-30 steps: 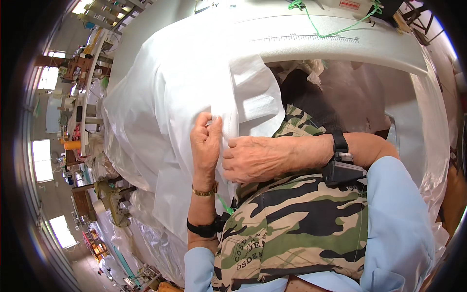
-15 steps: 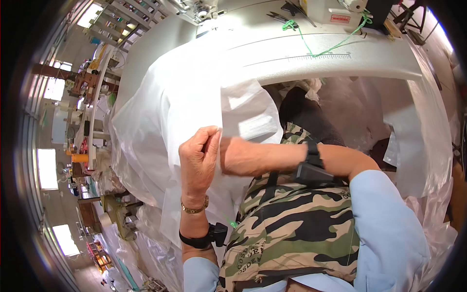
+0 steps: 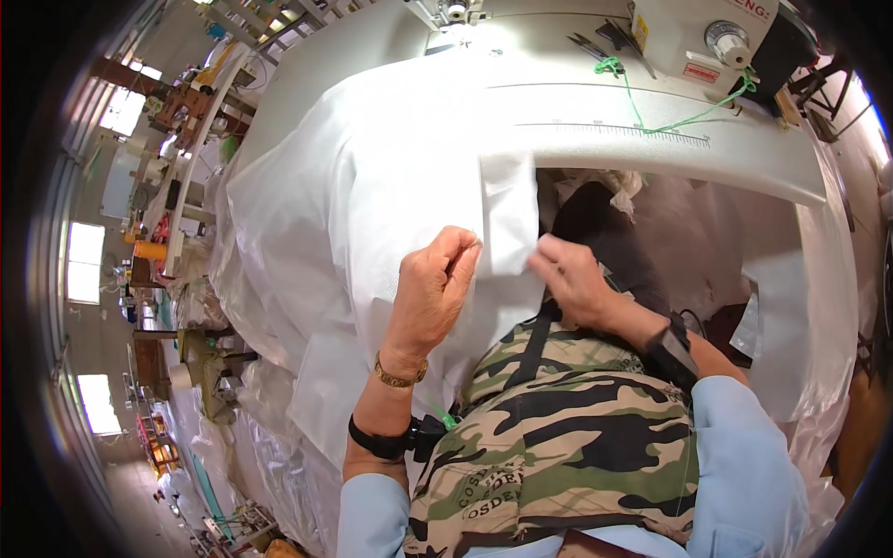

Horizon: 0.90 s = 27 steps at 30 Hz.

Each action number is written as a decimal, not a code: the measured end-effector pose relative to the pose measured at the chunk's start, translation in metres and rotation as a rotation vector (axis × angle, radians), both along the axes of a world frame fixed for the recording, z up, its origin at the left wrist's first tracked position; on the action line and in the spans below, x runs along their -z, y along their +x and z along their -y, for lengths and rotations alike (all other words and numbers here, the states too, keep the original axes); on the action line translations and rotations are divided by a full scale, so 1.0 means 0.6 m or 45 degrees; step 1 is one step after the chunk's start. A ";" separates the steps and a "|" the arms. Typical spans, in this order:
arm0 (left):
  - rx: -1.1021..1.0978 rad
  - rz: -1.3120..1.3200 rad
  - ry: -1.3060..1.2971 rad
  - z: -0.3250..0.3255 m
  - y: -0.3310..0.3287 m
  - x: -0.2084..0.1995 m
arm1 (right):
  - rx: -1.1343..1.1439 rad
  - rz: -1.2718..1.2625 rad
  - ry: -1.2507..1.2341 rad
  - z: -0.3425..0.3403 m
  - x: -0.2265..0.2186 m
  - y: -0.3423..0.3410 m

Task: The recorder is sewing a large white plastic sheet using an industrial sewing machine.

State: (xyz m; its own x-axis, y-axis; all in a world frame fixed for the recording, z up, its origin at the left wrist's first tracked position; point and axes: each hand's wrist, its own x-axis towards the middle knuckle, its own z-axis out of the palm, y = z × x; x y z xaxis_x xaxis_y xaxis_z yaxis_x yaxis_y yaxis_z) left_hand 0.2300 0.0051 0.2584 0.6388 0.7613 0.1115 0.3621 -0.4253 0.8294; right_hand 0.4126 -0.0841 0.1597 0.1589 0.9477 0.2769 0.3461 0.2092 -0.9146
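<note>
A large white sheet (image 3: pixel 400 177) of thin, slightly shiny cloth spreads from the sewing machine's needle area down over my lap. My left hand (image 3: pixel 435 288) is closed in a pinch on the sheet's folded edge, near its middle. A narrower flap (image 3: pixel 509 209) of the same sheet extends right of that edge. At the flap's right border is my right hand (image 3: pixel 579 284), its fingers bent and slightly blurred against the cloth. The fingertips appear to pinch the border. Between the two hands the cloth lies fairly flat.
A white sewing machine (image 3: pixel 688 42) stands at the back right, with green thread (image 3: pixel 651 126) trailing over the pale machine table (image 3: pixel 605 153). Scissors or snips (image 3: pixel 591 45) lie beside it. Clear plastic sheeting (image 3: pixel 823 298) hangs at the right. Shelves and cluttered benches line the left.
My right hand has moved from behind my left wrist to the flap's right border. The flap now looks straighter and narrower. My left hand keeps its pinch, and the view has shifted.
</note>
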 end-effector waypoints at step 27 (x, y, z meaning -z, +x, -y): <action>-0.160 -0.086 0.351 -0.080 -0.106 -0.102 | 0.076 -0.549 -0.107 -0.224 -0.017 -0.127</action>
State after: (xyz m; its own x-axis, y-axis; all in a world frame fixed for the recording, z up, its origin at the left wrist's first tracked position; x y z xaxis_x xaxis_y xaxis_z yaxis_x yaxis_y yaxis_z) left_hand 0.1665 0.0528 0.3196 0.5544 0.7819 0.2852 0.4765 -0.5792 0.6615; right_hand 0.3365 0.0503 0.1697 0.2981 0.9497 0.0957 -0.0616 0.1192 -0.9910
